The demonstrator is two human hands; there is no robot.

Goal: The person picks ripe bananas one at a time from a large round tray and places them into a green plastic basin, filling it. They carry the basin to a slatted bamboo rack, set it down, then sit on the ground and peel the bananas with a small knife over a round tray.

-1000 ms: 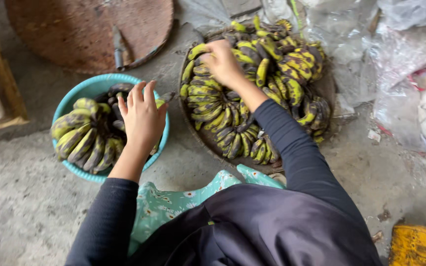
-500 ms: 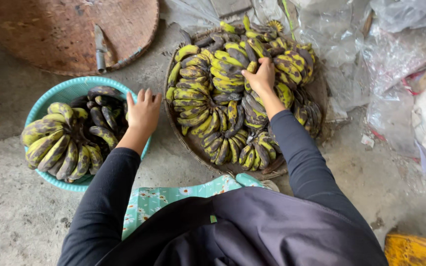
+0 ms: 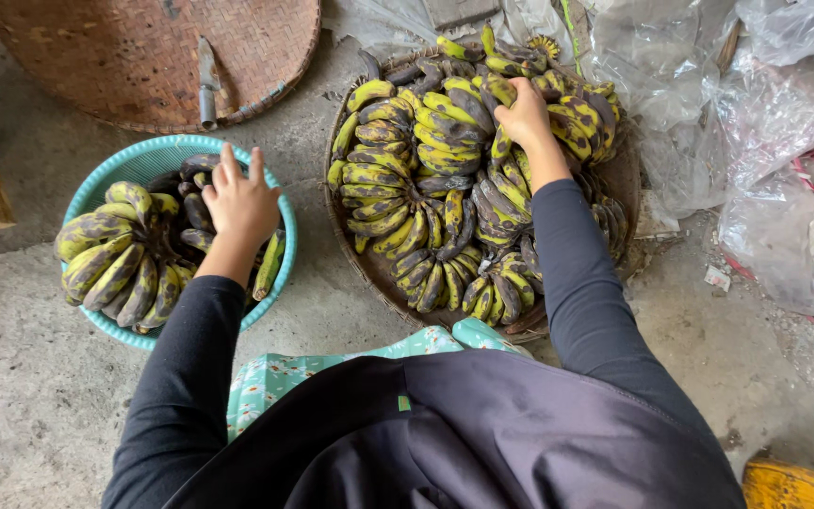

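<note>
Resting flat on the bananas [image 3: 134, 264] in the round teal basket [image 3: 157, 151], my left hand [image 3: 240, 203] has its fingers spread open and holds nothing. My right hand [image 3: 524, 115] reaches over the big pile of bananas [image 3: 426, 179] in the woven tray [image 3: 346, 254], its fingers curled around one bunch near the top. Both baskets sit on the grey floor [image 3: 30, 377]. A knife [image 3: 205, 83] lies on a flat brown woven tray [image 3: 124, 57] behind the teal basket.
</note>
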